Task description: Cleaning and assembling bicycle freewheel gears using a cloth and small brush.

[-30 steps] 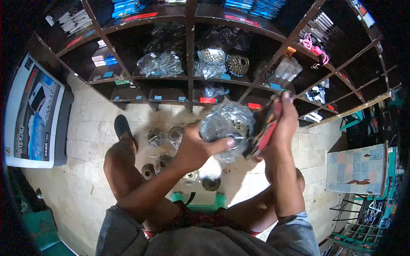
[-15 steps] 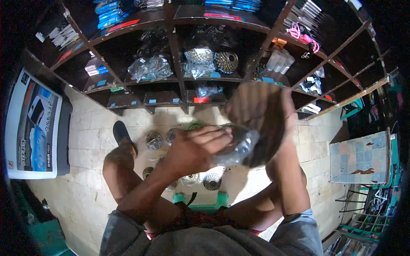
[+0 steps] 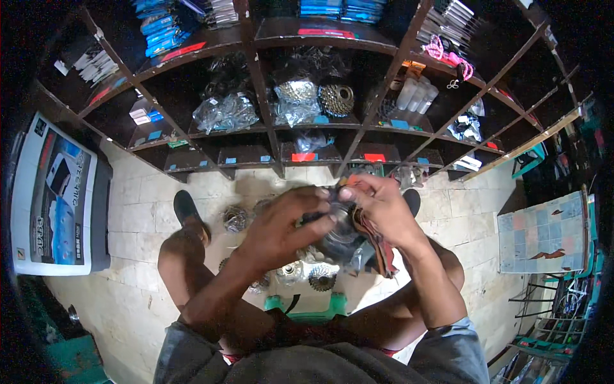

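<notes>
My left hand (image 3: 278, 227) pinches the near-left edge of a clear plastic bag (image 3: 339, 242) with a dark round piece showing inside, blurred. On the other side of it, my right hand (image 3: 387, 211) grips the bag's top edge between thumb and fingers. A reddish-brown striped cloth (image 3: 385, 257) hangs from under my right hand beside the bag. Below, on the tiled floor between my legs, lie several bicycle sprocket cassettes, among them a dark cassette (image 3: 322, 276), a silvery cassette (image 3: 290, 272) and a plastic-wrapped cassette (image 3: 235, 218). My hands hide part of this group.
A dark wooden shelf (image 3: 268, 128) of compartments stands ahead, with bagged parts and a bare cassette (image 3: 336, 100). A large printed box (image 3: 54, 198) is at the left, a tile-topped table (image 3: 542, 233) at the right. A green stool (image 3: 310, 310) is beneath me.
The striped cloth, spread wide and blurred in my raised right hand before, now hangs lower and bunched. My right hand has come down and in toward my left, at the bag.
</notes>
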`<state>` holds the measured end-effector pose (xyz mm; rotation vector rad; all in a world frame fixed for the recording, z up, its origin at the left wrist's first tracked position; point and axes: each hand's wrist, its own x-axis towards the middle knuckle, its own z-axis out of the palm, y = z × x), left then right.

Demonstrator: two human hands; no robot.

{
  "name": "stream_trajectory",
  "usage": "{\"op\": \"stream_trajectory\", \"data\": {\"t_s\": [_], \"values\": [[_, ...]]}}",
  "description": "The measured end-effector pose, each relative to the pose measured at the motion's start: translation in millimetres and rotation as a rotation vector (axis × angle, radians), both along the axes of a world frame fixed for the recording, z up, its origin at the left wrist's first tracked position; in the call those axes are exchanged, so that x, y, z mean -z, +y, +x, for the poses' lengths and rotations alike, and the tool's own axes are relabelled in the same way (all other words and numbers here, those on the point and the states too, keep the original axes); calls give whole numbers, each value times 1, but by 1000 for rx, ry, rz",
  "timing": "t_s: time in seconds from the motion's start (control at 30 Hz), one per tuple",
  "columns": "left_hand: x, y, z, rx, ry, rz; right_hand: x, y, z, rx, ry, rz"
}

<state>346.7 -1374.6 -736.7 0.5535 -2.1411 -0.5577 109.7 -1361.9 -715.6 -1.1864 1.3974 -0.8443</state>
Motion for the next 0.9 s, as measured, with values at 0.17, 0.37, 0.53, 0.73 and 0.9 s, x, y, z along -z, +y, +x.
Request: {"op": "stream_trajectory", "data": {"t_s": [0.17,0.37,0.53,0.73,0.9], "values": [[3,-16,5,24,11,-176,-8,-21,-18,342,38,-237],[-15,-34,37,-605,251,342,-2,-24,-43,312,-53,-250],[-21,-120,96,-823,488,582,-7,-19,-29,201,-5,-270],[-14,-277,110,-1129,180,750,-12,-21,-5,49,-22,-214],[-11,-368,103,-1167,-35,718,-6,-24,-11,-37,175,-187]]}}
